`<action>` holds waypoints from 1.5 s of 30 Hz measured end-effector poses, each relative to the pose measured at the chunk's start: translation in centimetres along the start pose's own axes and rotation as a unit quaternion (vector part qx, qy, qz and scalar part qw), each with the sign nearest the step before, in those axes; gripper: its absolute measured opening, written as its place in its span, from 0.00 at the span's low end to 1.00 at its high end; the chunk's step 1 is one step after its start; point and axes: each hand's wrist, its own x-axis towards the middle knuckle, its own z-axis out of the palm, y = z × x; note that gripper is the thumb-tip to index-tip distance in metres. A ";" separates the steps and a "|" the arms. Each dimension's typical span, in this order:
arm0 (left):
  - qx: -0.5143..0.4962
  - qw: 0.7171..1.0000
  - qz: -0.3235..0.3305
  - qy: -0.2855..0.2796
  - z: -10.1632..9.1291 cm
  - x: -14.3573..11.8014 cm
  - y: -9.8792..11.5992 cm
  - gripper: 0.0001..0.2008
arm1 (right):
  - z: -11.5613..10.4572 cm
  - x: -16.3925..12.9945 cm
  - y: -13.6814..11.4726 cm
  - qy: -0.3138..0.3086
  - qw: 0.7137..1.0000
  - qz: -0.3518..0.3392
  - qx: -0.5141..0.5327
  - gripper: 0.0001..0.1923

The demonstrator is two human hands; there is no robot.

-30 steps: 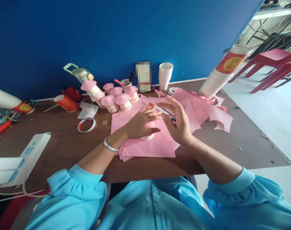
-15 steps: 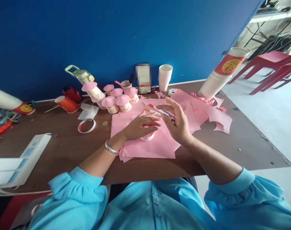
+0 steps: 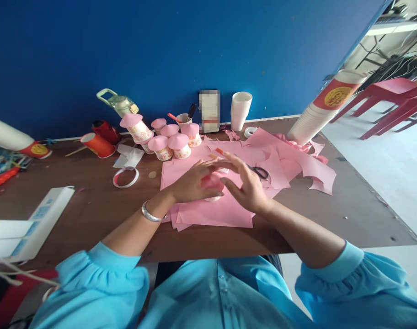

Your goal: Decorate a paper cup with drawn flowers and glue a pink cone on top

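Deep blue wall behind, brown table below, and right at the centre of it a small paper cup stands upside down on a spread of pink paper sheets, with a pink paper cap over its top. Left hand lies over the cup from the near left side, fingers curled loosely onto the pink cap, a silver bracelet on that wrist. Right hand comes in from the other side, fingers spread and flat, fingertips close to the cap; whether they touch it is hard to tell, as the hand itself hides that spot. Just beyond the right hand, black-handled scissors lie on the pink sheets, and an orange-tipped pen shows above the fingers. Further back, a cluster of finished pink-capped cups stands near the wall, with a stack of white cups to their right and a long leaning stack of cups at the table's far right corner. Off to the left, a roll of tape lies flat on the wood, an orange cup lies on its side, and a white box sits at the near left edge.
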 end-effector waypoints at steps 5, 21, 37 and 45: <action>0.024 0.999 -0.008 0.024 -0.1 -1.6 -0.6 0.29 | 1.3 -0.6 0.2 -0.063 0.997 -0.041 -0.022 0.30; 0.006 0.996 -0.076 0.042 3.0 -4.9 -3.6 0.65 | 1.3 -0.6 -0.6 -0.077 0.997 -0.007 -0.022 0.31; -0.002 0.997 -0.004 0.073 3.7 -4.8 -4.3 0.53 | 3.1 1.2 0.2 -0.129 0.987 -0.056 0.077 0.26; 0.006 0.997 0.011 0.072 3.4 -4.4 -3.9 0.47 | 3.5 0.6 0.5 -0.109 0.990 -0.053 0.073 0.21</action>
